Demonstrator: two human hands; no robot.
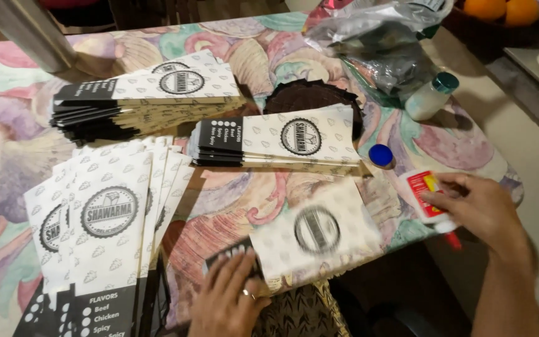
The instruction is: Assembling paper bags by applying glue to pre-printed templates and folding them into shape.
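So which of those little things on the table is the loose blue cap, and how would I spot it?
Start at the table with the colourful swirly cloth and find the flat stack of white-and-black paper sleeves near its middle. Just off that stack's right end lies the small round blue cap, the only solid blue disc, between the stack and the right hand.

Table (pixel 26 125) under pastel shell-patterned cloth; fanned white-and-black paper sleeves (pixel 104 231) at near left; thick sleeve stack (pixel 145 100) at far left; smaller sleeve stack (pixel 279 143) at centre, overlapping dark round mat (pixel 310 97); single blurred sleeve (pixel 316 240) at near edge; blue cap (pixel 380 155) just beside centre stack; white bottle with teal lid (pixel 430 97) lying near crumpled plastic bags (pixel 382 43) at far right.
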